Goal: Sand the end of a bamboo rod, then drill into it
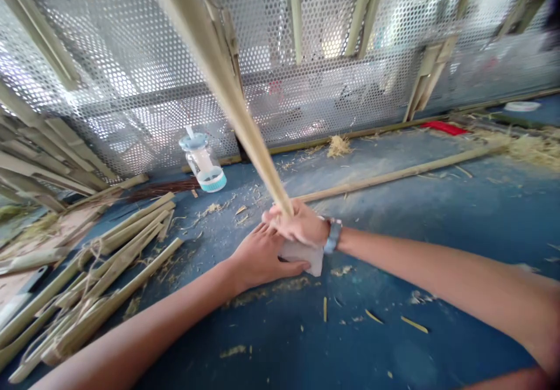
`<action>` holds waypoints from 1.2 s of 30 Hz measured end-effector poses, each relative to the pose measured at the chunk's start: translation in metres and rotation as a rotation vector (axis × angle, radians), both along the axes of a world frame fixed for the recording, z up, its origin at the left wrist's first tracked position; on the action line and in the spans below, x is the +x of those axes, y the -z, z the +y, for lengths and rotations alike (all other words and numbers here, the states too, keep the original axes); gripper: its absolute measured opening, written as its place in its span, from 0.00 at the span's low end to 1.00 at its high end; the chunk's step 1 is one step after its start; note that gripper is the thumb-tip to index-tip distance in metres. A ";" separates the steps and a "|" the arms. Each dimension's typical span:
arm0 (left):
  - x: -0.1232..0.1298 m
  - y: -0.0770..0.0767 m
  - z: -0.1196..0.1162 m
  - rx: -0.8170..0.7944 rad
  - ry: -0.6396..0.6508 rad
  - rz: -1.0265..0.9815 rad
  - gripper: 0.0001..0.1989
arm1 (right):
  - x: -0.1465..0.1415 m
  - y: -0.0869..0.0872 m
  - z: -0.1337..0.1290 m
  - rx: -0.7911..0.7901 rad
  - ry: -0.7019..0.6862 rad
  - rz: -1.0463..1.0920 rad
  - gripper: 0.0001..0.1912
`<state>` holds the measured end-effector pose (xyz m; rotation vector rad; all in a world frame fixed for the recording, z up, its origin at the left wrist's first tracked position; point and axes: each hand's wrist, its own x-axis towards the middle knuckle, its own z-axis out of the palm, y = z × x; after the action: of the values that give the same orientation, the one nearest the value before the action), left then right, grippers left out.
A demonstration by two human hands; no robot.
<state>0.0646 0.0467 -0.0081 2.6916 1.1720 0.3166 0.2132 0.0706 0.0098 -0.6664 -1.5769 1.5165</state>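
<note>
A long bamboo pole [245,124] slants up from my right hand [301,223] towards the upper left, blurred at its near part. The fingers of that hand are wrapped round its lower end. A blue-grey band [333,236] circles the right wrist. Under and between both hands lies a pale, whitish sheet [313,257], largely covered; its material is unclear. My left hand [261,257] lies flat at the sheet's left side, fingers stretched out and thumb across its near part. Its fingertips meet the right hand.
Bundled bamboo strips [102,267] lie at left, with a knife-like tool [30,285] beside them. A clear bottle [205,165] stands near the perforated metal screen [153,104]. Another bamboo stick [394,174] stretches right across the blue table [350,343]. Shavings [339,146] and a red object [444,128] lie behind.
</note>
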 end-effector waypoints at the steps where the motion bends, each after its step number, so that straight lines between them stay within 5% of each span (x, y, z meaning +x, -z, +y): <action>1: -0.001 0.000 0.001 0.006 0.021 0.009 0.36 | 0.002 0.000 0.006 -0.018 0.039 0.022 0.24; 3: -0.001 -0.001 0.001 0.000 0.037 0.010 0.45 | 0.004 0.001 0.010 -0.037 0.073 0.044 0.26; 9: 0.001 0.000 -0.006 -0.008 0.041 0.002 0.26 | -0.001 0.003 -0.017 -0.047 -0.140 -0.036 0.26; 14: -0.001 0.002 -0.005 -0.023 0.049 0.007 0.47 | 0.014 0.003 0.000 -0.027 0.004 0.044 0.24; 19: -0.002 0.003 -0.005 -0.029 0.059 0.005 0.36 | 0.008 0.004 -0.011 -0.017 -0.137 0.018 0.25; 24: -0.002 0.002 -0.005 -0.048 0.058 0.024 0.49 | 0.017 0.009 0.011 -0.122 0.078 0.077 0.24; 30: -0.003 0.005 -0.004 -0.016 0.090 0.002 0.41 | 0.010 0.009 0.001 0.017 -0.042 -0.090 0.22; 36: -0.003 0.003 -0.003 -0.034 0.082 0.037 0.51 | 0.007 0.004 0.014 -0.277 0.302 0.042 0.25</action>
<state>0.0615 0.0435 -0.0108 2.7179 1.0639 0.2333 0.2202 0.0843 0.0057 -0.9743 -1.1820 1.5180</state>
